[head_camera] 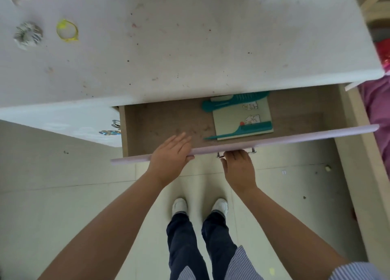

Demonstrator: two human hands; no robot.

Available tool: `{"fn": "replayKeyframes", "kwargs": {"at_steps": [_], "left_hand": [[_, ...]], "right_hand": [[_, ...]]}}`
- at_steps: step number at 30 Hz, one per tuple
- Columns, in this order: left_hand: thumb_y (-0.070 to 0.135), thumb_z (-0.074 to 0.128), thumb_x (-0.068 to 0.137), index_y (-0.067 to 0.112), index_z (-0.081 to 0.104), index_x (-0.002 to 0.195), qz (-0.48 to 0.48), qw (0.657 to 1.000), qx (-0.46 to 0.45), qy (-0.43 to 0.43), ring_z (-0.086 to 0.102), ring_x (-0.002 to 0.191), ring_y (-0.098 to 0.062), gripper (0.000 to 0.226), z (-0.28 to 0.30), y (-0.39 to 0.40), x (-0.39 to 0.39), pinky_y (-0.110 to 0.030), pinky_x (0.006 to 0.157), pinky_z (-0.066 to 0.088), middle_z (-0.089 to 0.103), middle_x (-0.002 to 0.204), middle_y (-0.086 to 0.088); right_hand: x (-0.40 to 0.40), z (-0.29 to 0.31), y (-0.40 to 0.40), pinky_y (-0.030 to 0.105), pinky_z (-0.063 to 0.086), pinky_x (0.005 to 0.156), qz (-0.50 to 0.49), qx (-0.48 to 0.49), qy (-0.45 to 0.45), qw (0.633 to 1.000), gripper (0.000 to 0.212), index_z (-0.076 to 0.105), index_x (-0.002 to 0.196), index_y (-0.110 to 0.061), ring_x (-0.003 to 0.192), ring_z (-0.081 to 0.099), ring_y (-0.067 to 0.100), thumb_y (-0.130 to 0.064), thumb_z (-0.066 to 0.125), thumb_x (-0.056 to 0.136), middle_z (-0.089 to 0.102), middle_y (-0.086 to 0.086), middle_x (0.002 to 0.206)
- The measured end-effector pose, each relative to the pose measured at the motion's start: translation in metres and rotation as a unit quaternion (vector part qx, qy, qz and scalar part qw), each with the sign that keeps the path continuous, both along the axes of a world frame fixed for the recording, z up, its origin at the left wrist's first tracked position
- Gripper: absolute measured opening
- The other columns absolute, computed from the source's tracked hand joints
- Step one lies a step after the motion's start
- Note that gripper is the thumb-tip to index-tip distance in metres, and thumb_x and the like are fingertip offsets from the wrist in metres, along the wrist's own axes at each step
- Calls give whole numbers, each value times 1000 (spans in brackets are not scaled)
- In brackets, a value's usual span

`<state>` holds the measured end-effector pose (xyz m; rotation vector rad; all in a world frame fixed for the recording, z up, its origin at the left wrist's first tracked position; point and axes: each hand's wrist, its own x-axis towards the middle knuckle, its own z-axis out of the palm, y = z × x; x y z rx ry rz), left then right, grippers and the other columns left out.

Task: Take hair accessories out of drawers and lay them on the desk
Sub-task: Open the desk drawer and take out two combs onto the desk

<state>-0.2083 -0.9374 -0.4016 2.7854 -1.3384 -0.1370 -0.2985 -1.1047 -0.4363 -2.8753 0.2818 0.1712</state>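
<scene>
A wooden drawer [160,121] with a lilac front [295,137] stands pulled out from under the white desk [190,47]. Inside lie a teal comb [234,101], a teal tail comb [238,131] and a pale green notebook [240,119] under them. My left hand [171,157] rests over the drawer front, fingers reaching inside, thumb under the edge. My right hand [239,167] grips the metal drawer handle [236,154]. On the desk's far left lie a yellow hair tie [67,30] and a grey-white scrunchie [27,35].
A second drawer or door with a metal handle [110,131] sits left of the open drawer. A wooden bed frame [363,153] with pink bedding [377,110] stands close on the right. My feet in white shoes [199,205] stand on the pale tiled floor.
</scene>
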Motion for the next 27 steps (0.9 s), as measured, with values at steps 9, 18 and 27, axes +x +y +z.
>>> {"fn": "replayKeyframes", "kwargs": {"at_steps": [9, 18, 27], "left_hand": [[35, 48, 95, 7, 47, 132, 50, 986, 67, 142, 27, 141, -24, 47, -12, 0, -1, -38, 116, 24, 35, 150, -13], [18, 53, 90, 4, 50, 120, 216, 955, 62, 194, 44, 121, -32, 33, -24, -81, 48, -39, 96, 44, 50, 130, -17], [-3, 43, 87, -2, 38, 128, 162, 972, 120, 120, 37, 126, -34, 41, -62, -134, 66, -42, 99, 37, 45, 134, -23]], "right_hand": [[-12, 52, -44, 18, 50, 42, 82, 92, -104, 987, 28, 71, 66, -2, 42, 63, 22, -14, 49, 78, 70, 8, 53], [105, 12, -97, 42, 46, 97, 154, -122, 273, 942, 34, 45, 128, -6, 122, 45, 34, -11, 44, 95, 47, 17, 135], [101, -8, -105, 36, 51, 87, 225, -133, 293, 920, 27, 54, 117, -4, 110, 59, 30, -4, 43, 92, 61, 15, 121]]}}
